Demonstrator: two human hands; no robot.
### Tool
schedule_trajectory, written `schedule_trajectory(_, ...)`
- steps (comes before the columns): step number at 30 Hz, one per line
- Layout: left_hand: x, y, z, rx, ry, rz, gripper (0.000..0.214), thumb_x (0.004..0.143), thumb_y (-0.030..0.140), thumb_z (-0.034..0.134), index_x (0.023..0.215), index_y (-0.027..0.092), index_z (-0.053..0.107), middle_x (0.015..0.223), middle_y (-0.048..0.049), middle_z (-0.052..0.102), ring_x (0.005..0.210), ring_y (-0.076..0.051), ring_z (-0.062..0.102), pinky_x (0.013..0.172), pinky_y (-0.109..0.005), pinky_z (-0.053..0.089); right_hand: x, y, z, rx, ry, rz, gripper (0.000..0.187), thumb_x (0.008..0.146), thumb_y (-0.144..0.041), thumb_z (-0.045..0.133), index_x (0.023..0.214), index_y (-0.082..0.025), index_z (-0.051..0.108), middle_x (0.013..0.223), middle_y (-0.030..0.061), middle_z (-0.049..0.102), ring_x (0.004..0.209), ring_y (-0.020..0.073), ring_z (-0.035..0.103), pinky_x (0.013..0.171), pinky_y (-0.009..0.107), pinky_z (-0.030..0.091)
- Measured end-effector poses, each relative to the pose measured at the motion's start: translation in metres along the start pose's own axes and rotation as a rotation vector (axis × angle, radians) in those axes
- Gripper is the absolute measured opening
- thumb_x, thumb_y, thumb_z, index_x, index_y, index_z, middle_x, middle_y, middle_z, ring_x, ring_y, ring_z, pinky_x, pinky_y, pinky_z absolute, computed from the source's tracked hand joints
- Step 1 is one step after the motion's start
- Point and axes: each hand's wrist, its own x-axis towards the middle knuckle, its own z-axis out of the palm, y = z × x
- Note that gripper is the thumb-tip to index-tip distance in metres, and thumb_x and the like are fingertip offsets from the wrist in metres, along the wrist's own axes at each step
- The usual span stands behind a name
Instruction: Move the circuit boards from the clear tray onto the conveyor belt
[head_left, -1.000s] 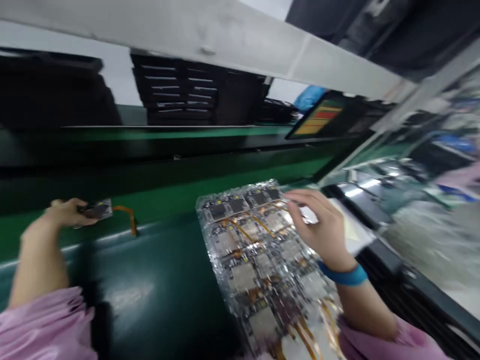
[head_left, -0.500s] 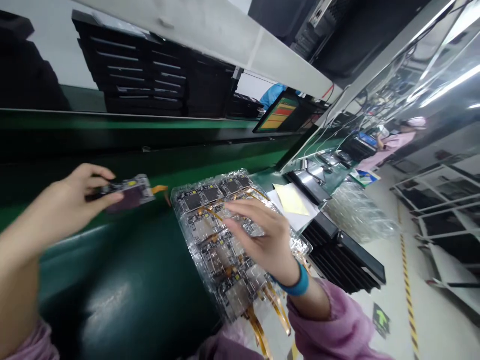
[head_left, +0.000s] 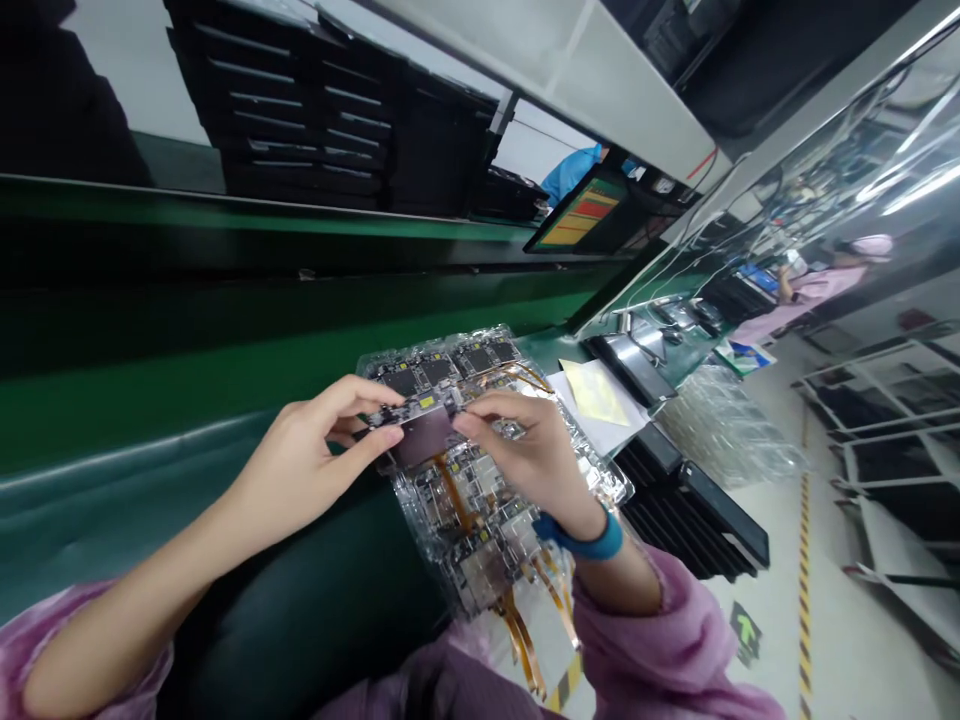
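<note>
My left hand (head_left: 311, 455) pinches the left end of a small circuit board (head_left: 420, 425) with an orange flex cable hanging from it. Fingers of my right hand (head_left: 525, 455) close on the board's right end. Both hands hold it just above a clear plastic tray (head_left: 487, 520) filled with several similar boards and orange cables. That tray rests at the edge of the green conveyor belt (head_left: 150, 400). A blue band circles my right wrist.
Black stacked trays (head_left: 300, 110) stand behind the belt. A yellow note on white paper (head_left: 596, 395) and black trays (head_left: 690, 500) lie to the right. A screen (head_left: 581, 210) leans beyond. Another person in pink (head_left: 817, 280) works far right.
My left hand carried the board from the belt at left over to the tray. My right hand lifted off the tray and took the board's other end.
</note>
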Motion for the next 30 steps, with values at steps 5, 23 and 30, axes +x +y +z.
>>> schedule_trajectory(5, 0.019, -0.018, -0.007, 0.026, -0.006, -0.003, 0.028, 0.097, 0.046, 0.057, 0.117, 0.027, 0.062, 0.111, -0.0026, 0.073, 0.098, -0.019, 0.069, 0.082, -0.031, 0.057, 0.012, 0.045, -0.031, 0.031, -0.169, 0.38, 0.035, 0.087, -0.049, 0.071, 0.069, -0.019, 0.07, 0.055, -0.0018, 0.054, 0.052, 0.0144, 0.048, 0.054, 0.029, 0.039)
schedule_trajectory(23, 0.036, -0.038, -0.016, 0.268, -0.019, -0.061, 0.019, 0.097, 0.036, 0.051, 0.105, 0.027, 0.066, 0.111, -0.0003, 0.071, 0.09, -0.019, 0.068, 0.07, -0.028, 0.051, 0.001, 0.137, 0.011, -0.316, -0.411, 0.536, 0.046, 0.084, -0.05, 0.056, 0.052, -0.022, 0.039, 0.053, -0.0027, 0.038, 0.053, 0.0163, 0.041, 0.057, 0.031, 0.029)
schedule_trajectory(30, 0.039, -0.046, -0.022, 0.303, -0.007, -0.071, 0.022, 0.096, 0.036, 0.05, 0.104, 0.026, 0.067, 0.112, -0.003, 0.071, 0.091, -0.02, 0.067, 0.075, -0.03, 0.052, 0.0, 0.119, 0.02, -0.574, -0.346, 0.568, 0.043, 0.093, -0.037, 0.065, 0.056, -0.021, 0.05, 0.06, -0.0013, 0.056, 0.058, 0.0179, 0.055, 0.055, 0.029, 0.032)
